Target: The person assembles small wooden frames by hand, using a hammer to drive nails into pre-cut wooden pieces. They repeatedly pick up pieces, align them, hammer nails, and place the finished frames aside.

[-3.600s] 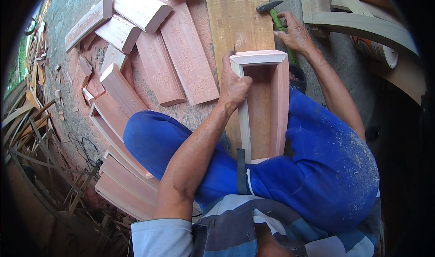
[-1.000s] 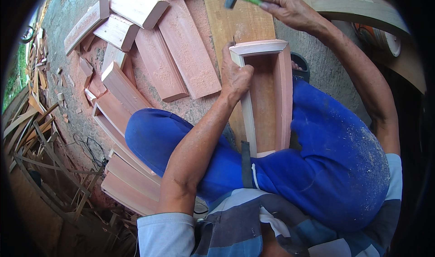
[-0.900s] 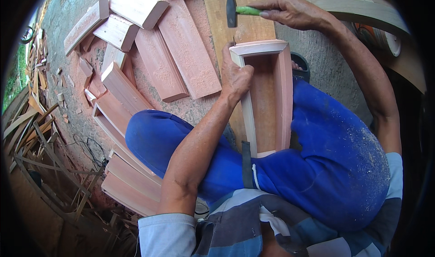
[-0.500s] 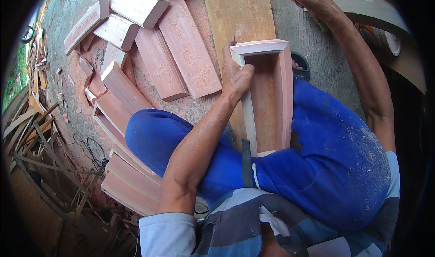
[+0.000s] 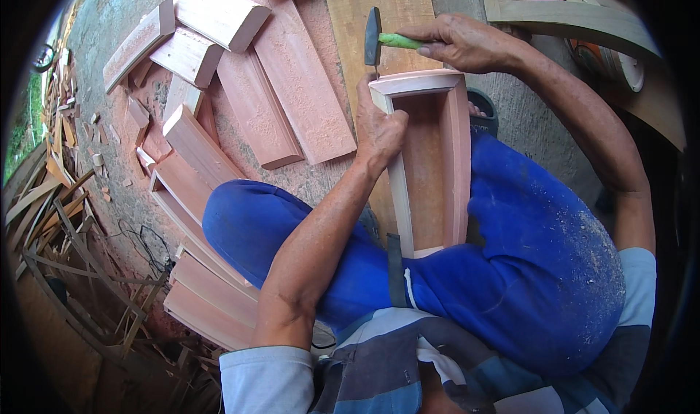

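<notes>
Between my legs a wooden frame [image 5: 459, 173], long and narrow with mitred corners, rests on a wide board [image 5: 350, 20]. My left hand [image 5: 381, 126] is closed around the frame's far left corner, thumb bent over the inner edge. A thin nail [image 5: 377, 72] stands upright at that corner, close to my left fingertips. My right hand [image 5: 467, 45] grips a hammer [image 5: 399, 40] by its green handle. The hammer's dark metal head is directly above the nail, touching or nearly touching it.
Sawdust-covered planks [image 5: 292, 86] and cut wooden blocks [image 5: 208, 9] lie on the concrete floor to the left. More frame pieces [image 5: 208, 301] rest beside my left knee. Scrap strips [image 5: 80, 239] pile up at the far left. Curved timber [image 5: 583, 20] stands at the right.
My right hand has swung down and left from the upper edge, bringing the hammer over the nail. My left hand keeps its hold on the frame corner.
</notes>
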{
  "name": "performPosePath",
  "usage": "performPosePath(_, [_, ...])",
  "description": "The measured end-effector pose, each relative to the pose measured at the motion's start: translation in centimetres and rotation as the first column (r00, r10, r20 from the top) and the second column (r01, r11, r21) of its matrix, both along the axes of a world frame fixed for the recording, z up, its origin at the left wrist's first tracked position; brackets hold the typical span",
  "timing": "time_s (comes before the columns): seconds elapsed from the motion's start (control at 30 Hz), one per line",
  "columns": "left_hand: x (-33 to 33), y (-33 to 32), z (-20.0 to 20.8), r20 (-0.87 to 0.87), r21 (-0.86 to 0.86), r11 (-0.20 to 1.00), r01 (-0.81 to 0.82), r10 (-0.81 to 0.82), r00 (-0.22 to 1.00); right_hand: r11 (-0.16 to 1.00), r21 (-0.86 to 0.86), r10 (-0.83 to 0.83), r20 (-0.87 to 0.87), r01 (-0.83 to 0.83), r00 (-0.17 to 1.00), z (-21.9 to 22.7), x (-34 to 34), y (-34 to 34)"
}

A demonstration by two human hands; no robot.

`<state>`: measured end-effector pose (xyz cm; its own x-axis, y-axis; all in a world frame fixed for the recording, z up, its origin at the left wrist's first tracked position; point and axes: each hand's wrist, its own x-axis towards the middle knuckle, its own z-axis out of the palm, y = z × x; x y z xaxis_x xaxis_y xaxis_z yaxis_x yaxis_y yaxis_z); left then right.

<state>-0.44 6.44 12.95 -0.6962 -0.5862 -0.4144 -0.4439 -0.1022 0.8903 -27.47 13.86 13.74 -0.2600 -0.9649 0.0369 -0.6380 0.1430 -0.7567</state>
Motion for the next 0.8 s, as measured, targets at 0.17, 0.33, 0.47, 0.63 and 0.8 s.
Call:
performPosePath(0.17, [0.2, 0.3, -0.2, 0.028, 0.004, 1.000, 0.014, -0.014, 0.999, 0.817, 0.212, -0.574, 0.208, 0.536, 0.792, 1.8, -4.4, 0.6])
performPosePath(0.33, [0.9, -0.1, -0.9, 0.019, -0.080, 0.997, 0.004, -0.002, 1.000, 0.986, 0.155, 0.043, 0.132, -0.064, 0.990, 2.1, 1.6, -0.8])
performPosePath(0.47, [0.0, -0.2, -0.2, 0.039, 0.029, 0.999, 0.018, -0.019, 0.999, 0.894, 0.214, -0.436, 0.214, 0.393, 0.874, 0.2, -4.1, 0.7])
performPosePath(0.63, [0.6, 0.2, -0.7, -0.016, 0.043, 0.999, -0.017, 0.018, 1.000, 1.000, 0.012, -0.008, 0.128, 0.006, 0.992, 0.0, 1.9, 0.2])
performPosePath(0.8, [1.3, -0.3, -1.2, 0.049, -0.047, 0.999, -0.004, 0.006, 0.999, 0.910, 0.199, -0.402, 0.195, 0.365, 0.895, 4.0, -1.6, -0.8])
